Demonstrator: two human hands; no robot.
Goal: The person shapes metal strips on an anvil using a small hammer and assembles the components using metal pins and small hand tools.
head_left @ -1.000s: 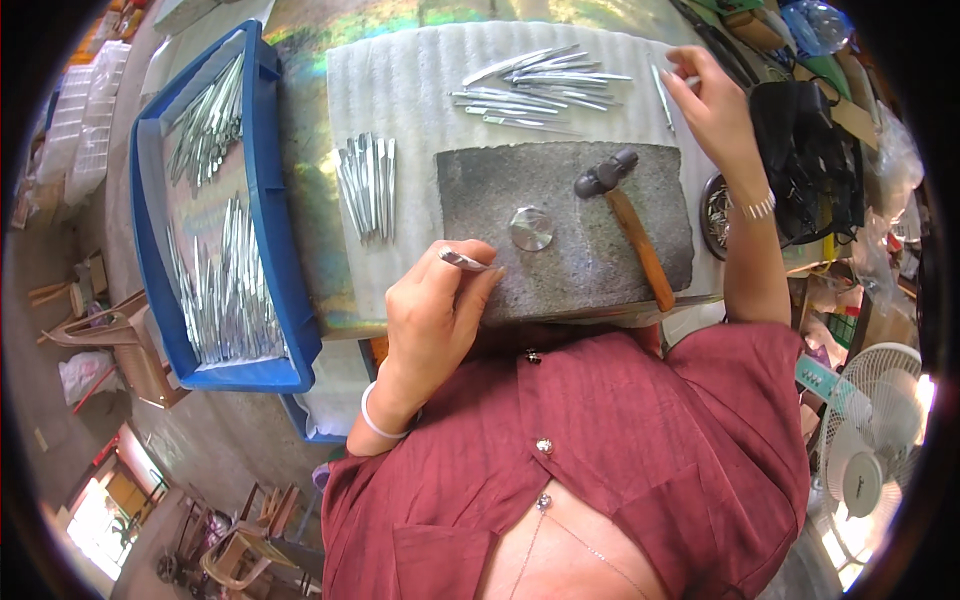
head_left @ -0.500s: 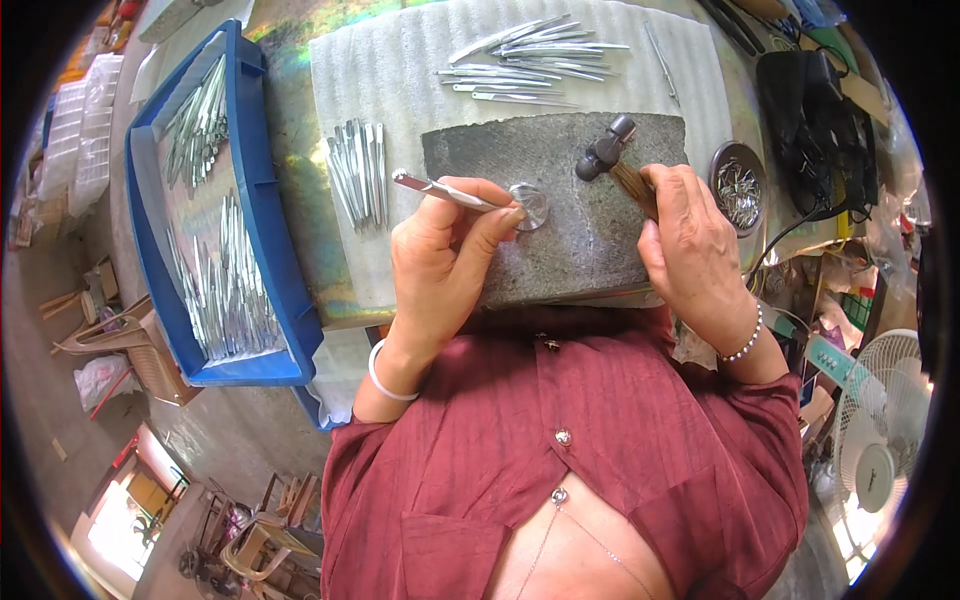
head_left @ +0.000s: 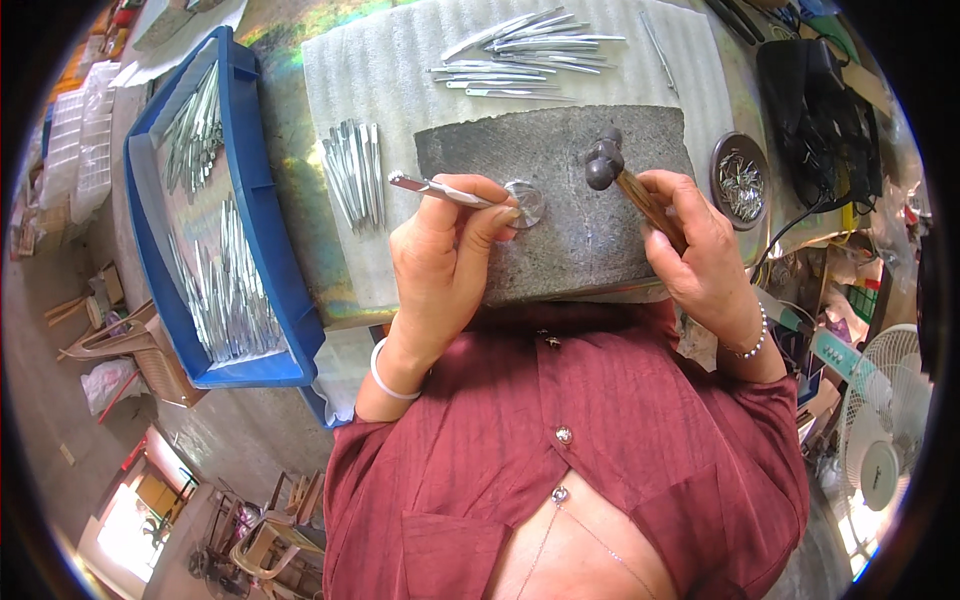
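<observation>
Between the thumb and fingers of my left hand [head_left: 435, 260] is a slim silvery metal strip [head_left: 432, 187], its broader end pointing left. Its other end lies close over a round, shiny disc [head_left: 524, 205] on a dark stone slab [head_left: 560, 255]; my fingertips cover whether they touch. My right hand [head_left: 705, 260] has its fingers loosely round the wooden handle of a ball-peen hammer [head_left: 604, 166]. The hammer's head is over the slab, right of the disc. Several similar strips [head_left: 352, 175] lie in a row left of the slab.
A loose pile of strips [head_left: 530, 55] lies beyond the slab on white foam sheet [head_left: 390, 70]. More strips fill a blue tray [head_left: 275, 210] at left. To the right are a round dish [head_left: 722, 165] of small metal bits, a black bag-like object [head_left: 815, 110] and a fan [head_left: 880, 440].
The hammer has turned in my right hand, its head swinging slightly toward me and the handle lying lower in my fingers. My left hand has barely moved, still pinching the strip.
</observation>
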